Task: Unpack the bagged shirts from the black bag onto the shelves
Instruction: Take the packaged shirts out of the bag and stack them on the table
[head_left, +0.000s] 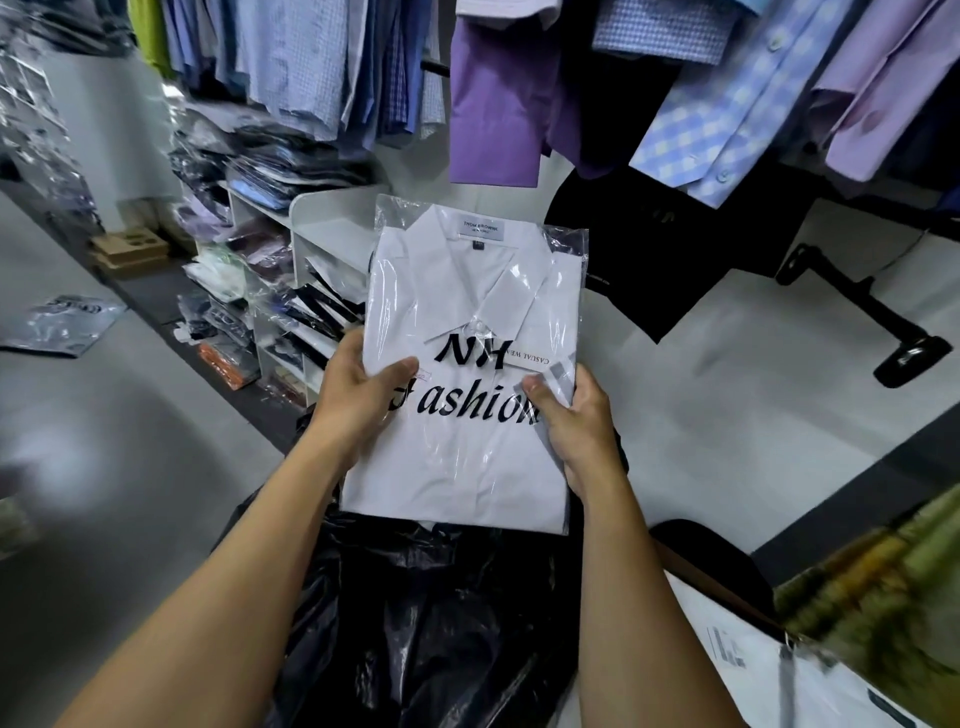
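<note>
1. We note one bagged white shirt (467, 364) held face-up above the open black bag (441, 623).
2. Left hand (358, 395) grips its left edge, thumb on top.
3. Right hand (576, 421) pinches its right edge likewise.
4. White shelves (322, 218) beyond already carry bagged shirts.
5. Hanging shirts (493, 104) fill the rail above.

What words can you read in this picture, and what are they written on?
"THOM BROWNE": on the collar label of the bagged shirt; the tiny line beneath it is too small to read.
"NH Fashion": printed in black across the front of its wrapper.
"CASUAL WE...": upside down on a paper tag; the rest is hidden.
Print on the white box label and on the floor packet: too blurred to read.
</note>
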